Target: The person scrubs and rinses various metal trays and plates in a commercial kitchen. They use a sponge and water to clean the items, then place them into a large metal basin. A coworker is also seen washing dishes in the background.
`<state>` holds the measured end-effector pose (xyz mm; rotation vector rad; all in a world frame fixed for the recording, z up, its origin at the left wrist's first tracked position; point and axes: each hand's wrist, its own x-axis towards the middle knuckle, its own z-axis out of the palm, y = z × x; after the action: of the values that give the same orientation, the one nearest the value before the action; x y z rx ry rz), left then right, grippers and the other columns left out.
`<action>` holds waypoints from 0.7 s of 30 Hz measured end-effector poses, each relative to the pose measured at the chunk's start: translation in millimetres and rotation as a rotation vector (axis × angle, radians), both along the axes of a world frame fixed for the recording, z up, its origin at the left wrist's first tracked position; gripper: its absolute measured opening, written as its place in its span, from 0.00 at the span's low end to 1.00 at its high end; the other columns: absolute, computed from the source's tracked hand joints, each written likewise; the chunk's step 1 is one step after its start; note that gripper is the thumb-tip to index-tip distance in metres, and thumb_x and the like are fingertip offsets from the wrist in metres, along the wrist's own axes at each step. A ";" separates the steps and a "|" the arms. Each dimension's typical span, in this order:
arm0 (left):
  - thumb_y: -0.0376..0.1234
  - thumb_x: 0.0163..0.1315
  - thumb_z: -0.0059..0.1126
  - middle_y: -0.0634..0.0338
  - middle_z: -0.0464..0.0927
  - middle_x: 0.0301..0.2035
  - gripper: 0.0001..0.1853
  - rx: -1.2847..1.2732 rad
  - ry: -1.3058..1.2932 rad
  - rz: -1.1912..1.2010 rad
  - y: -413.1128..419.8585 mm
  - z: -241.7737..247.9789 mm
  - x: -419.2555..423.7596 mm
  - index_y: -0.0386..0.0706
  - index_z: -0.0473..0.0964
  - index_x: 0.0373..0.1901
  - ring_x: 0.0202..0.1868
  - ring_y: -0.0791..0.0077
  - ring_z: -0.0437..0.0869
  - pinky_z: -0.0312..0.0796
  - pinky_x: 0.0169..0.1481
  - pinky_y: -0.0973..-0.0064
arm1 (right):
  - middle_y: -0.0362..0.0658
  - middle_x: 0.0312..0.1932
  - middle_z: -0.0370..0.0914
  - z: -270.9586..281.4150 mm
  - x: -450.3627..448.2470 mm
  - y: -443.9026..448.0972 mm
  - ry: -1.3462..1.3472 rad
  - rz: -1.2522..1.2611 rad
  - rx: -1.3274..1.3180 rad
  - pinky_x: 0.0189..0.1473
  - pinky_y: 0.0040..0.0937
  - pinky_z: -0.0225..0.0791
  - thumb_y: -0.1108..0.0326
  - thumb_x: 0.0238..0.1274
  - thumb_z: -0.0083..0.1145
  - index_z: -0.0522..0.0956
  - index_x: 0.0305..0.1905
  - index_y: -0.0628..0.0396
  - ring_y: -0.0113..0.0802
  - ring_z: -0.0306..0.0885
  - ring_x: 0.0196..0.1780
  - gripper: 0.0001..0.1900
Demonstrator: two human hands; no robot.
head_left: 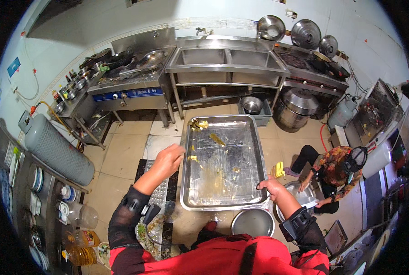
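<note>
A large rectangular stainless steel tray (221,165) lies before me, its inside wet and streaked. Yellowish food scraps (200,125) cling to its far left corner, and a longer brownish piece (217,139) lies further in. My right hand (274,188) grips the tray's near right edge, thumb over the rim. At the tray's left rim is my left hand (167,161), fingers curled and fingertips blurred; whether it holds the rim cannot be told. Below the tray's near edge, a round metal basin (253,223) of cloudy liquid stands on the floor.
To the right a co-worker (340,168) crouches, hands at another basin (295,188). A perforated metal drain cover (158,196) with scraps lies at left. Ahead stands a double sink (228,70) between stoves. A gas cylinder (58,147) and dish shelves (43,202) line the left.
</note>
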<state>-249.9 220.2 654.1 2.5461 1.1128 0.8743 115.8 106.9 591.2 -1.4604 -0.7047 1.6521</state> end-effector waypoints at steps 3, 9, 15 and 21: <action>0.26 0.49 0.51 0.52 0.73 0.40 0.15 0.185 0.126 -0.053 26.6 -18.8 -0.6 0.37 0.70 0.41 0.43 0.55 0.74 0.68 0.48 0.66 | 0.42 0.25 0.75 -5.5 -8.9 7.1 -0.048 0.086 0.028 0.29 0.31 0.70 0.80 0.34 0.54 0.74 0.36 0.63 0.33 0.74 0.26 0.15; 0.27 0.55 0.44 0.49 0.69 0.49 0.17 0.321 0.369 -0.128 62.8 -44.3 -12.2 0.35 0.66 0.48 0.52 0.54 0.69 0.63 0.56 0.65 | 0.41 0.22 0.73 7.0 -29.4 16.9 -0.128 0.238 -0.003 0.28 0.29 0.67 0.79 0.33 0.52 0.75 0.32 0.64 0.32 0.71 0.25 0.12; 0.30 0.57 0.41 0.51 0.70 0.45 0.17 0.344 0.679 -0.021 70.2 -60.6 -31.8 0.36 0.66 0.49 0.50 0.59 0.70 0.62 0.55 0.67 | 0.43 0.27 0.76 0.1 -38.8 24.4 -0.206 0.346 0.049 0.31 0.29 0.68 0.79 0.33 0.51 0.75 0.37 0.66 0.32 0.73 0.28 0.16; 0.31 0.53 0.44 0.55 0.68 0.33 0.09 0.274 0.694 0.094 65.6 -74.0 -54.8 0.40 0.69 0.35 0.39 0.63 0.71 0.63 0.45 0.69 | 0.41 0.27 0.75 10.4 -57.3 26.3 -0.122 0.336 0.037 0.31 0.29 0.68 0.80 0.33 0.49 0.76 0.38 0.64 0.33 0.73 0.28 0.18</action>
<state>-304.6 285.8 580.1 3.1620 1.3669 0.1360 58.5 133.2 601.7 -1.4857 -1.0921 1.7974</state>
